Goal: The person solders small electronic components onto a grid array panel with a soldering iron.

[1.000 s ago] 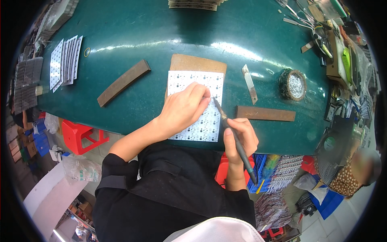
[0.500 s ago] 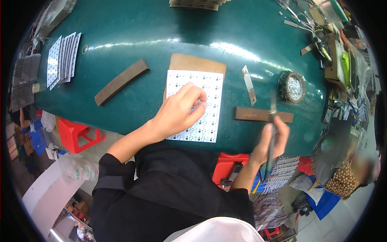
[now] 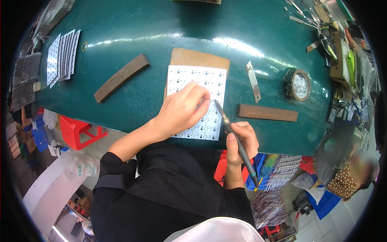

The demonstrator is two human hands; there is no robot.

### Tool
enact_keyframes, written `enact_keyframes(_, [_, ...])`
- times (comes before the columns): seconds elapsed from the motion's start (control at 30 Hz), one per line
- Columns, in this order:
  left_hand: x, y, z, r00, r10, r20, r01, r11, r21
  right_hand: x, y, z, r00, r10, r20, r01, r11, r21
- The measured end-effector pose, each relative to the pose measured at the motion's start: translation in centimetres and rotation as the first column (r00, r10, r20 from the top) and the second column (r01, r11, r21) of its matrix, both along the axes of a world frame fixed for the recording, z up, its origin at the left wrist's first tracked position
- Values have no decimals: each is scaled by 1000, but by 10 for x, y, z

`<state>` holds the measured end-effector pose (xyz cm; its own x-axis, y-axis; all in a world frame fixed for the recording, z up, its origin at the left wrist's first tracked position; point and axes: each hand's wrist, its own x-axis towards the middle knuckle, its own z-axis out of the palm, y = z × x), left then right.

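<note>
A: Which items lie left of the left hand (image 3: 182,105)?

B: A fanned row of white boards (image 3: 62,56) lies well apart, beyond and to the left. A dark bar (image 3: 122,77) lies nearer, at a slant.

A: State the left hand's condition.

B: Thumb and fingers are pinched together. A thin strand (image 3: 212,100) appears to run from them rightward. The patterned board (image 3: 207,126) is directly beneath this hand, on a brown pad (image 3: 197,57). The hand's position is essentially unchanged.

A: What has changed?

B: The right hand (image 3: 249,139). Half a second ago it is farther right, the tool off the board. Now it is just right of the board, gripping the pen-shaped tool (image 3: 245,158), tip near the left fingertips. In judgement, work is resumed at that spot, both hands together. Tip contact is too small to confirm.

A: And beyond the right hand?

B: A blade (image 3: 253,82) lies ahead, a second bar (image 3: 268,113) ahead and right, a round container (image 3: 300,85) farther right.
</note>
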<state>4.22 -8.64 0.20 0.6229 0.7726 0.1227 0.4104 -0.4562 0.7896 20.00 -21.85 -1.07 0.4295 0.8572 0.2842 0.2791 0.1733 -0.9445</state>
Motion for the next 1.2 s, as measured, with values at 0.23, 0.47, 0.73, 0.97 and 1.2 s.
enact_keyframes(0.23, [2,-1,0,997,-12,-77,17,998,63,-2,-1,-1,999,-18,-40,19,1000,21])
enact_keyframes(0.47, [1,-4,2,995,-49,-87,56,996,72,-2,-10,6,1000,9,14,-8,999,-51])
enact_keyframes(0.73, [-2,-14,5,999,-48,-11,47,997,-54,-3,-17,9,1000,-17,18,17,1000,9])
enact_keyframes(0.97, [0,-16,4,992,-81,-97,87,995,56,-5,-17,6,999,-7,40,8,1000,-16])
enact_keyframes(1.2, [-1,-18,6,991,-93,-92,103,988,112,-7,-22,11,999,-23,43,23,1000,-1])
